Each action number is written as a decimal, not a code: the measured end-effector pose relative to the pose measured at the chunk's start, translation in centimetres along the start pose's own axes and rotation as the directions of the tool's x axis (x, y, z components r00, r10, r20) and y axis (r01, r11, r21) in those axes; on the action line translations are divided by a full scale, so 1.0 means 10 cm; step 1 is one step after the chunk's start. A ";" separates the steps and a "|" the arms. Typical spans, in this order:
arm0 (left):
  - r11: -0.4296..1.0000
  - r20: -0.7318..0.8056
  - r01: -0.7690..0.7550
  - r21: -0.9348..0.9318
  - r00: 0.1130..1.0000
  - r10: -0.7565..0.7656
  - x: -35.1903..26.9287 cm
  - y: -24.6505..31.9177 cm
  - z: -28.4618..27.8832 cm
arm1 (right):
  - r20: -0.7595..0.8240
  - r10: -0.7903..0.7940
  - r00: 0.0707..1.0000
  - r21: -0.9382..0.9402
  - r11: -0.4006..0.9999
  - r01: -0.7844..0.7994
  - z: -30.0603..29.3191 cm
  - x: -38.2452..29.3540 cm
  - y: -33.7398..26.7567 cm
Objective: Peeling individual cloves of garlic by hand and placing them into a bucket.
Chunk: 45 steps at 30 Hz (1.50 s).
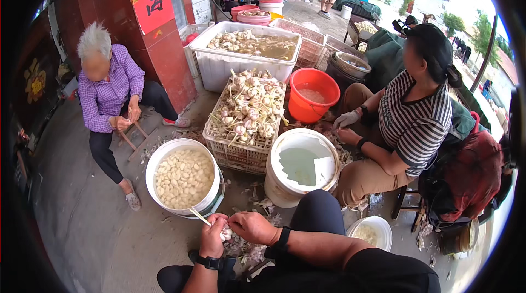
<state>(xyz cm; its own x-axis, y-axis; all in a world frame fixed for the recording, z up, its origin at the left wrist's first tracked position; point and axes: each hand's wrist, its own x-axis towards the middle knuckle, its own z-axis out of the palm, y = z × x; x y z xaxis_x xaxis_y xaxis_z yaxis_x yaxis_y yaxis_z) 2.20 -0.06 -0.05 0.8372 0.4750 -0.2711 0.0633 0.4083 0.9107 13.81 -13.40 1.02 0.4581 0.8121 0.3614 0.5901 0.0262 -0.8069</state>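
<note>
My left hand [212, 237] is closed around a garlic bulb [226, 233], whose pale stalk sticks out up and to the left, near the rim of a white bucket. The fingertips of my right hand [252, 227] touch the bulb from the right. Peeled garlic cloves [185, 178] lie in cloudy water in that white bucket [152, 169], just beyond my hands. A plastic crate [230, 155] heaped with unpeeled garlic bulbs [250, 108] stands farther ahead. Right of it is a white tub [279, 186] with greenish water. A small white pail [385, 233] by my right leg holds some cloves.
A person in a purple checked shirt [109, 83] sits at the left, another in a striped top [415, 120] at the right. Behind the crate stand a large white bin [242, 63] of garlic in water and a red bucket [314, 104]. Garlic skins litter the ground.
</note>
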 end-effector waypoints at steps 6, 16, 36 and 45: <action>0.998 0.032 0.030 -0.062 0.999 -0.028 -0.10 0.00 0.03 | 0.038 0.036 0.999 -0.050 0.998 -0.034 0.04 -0.05 0.02; 0.986 0.129 0.035 -0.161 0.992 -0.014 -0.01 0.02 0.03 | 0.104 0.347 0.932 0.420 0.834 -0.357 -0.11 0.05 0.00; 0.996 0.129 0.090 0.012 0.987 -0.090 -0.04 0.12 0.02 | 0.194 0.497 0.846 0.669 0.563 -0.485 -0.06 0.06 0.06; 0.998 0.049 0.064 0.004 0.997 -0.065 -0.01 0.05 -0.04 | 0.145 0.352 0.925 0.244 0.893 -0.379 -0.16 0.05 -0.07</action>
<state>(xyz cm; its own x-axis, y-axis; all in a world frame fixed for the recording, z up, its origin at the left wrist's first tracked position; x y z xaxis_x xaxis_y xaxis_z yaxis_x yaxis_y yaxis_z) 1.91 0.41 0.31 0.8570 0.4088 -0.3137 0.1192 0.4350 0.8925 14.70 -14.00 2.49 0.5352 0.8445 -0.0180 0.1912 -0.1418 -0.9712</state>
